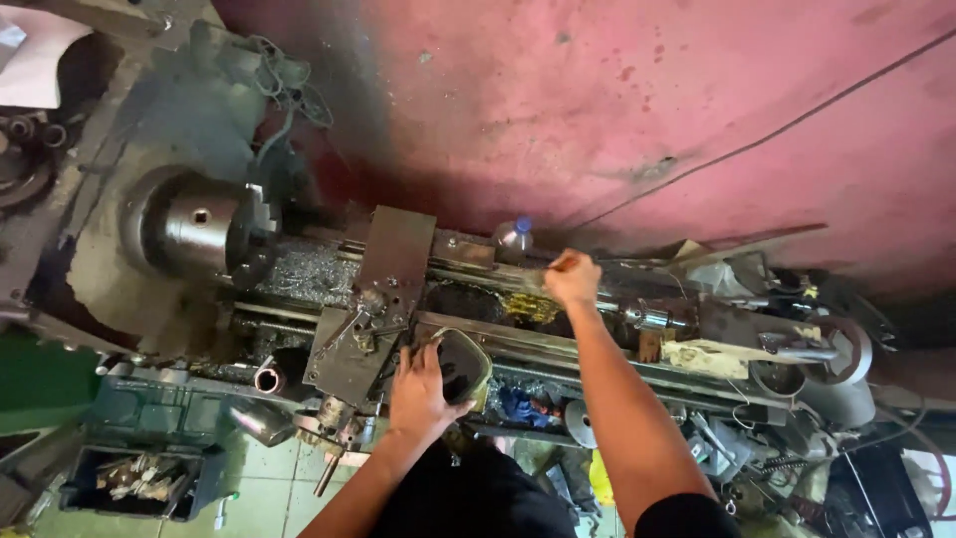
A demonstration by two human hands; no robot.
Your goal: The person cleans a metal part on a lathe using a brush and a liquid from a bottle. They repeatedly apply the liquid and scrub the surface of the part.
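Note:
I look down on a metal lathe (329, 289) set against a pink wall. My left hand (423, 387) grips a dark, greasy container (460, 363) with a yellowish rim, held at the front of the lathe bed. My right hand (572, 279) is closed around a thin brush-like tool (533, 281), its blurred end over the bed ways near yellowish debris (530, 307). The chuck (214, 231) sits at the left, and the carriage and tool post (370, 309) stand just left of my left hand.
A clear plastic bottle with a blue cap (515, 235) stands behind the bed. Metal shavings (309, 271) lie near the chuck. The tailstock and handwheel (827, 349) are at the right. A bin of scrap parts (139, 476) sits on the tiled floor at lower left.

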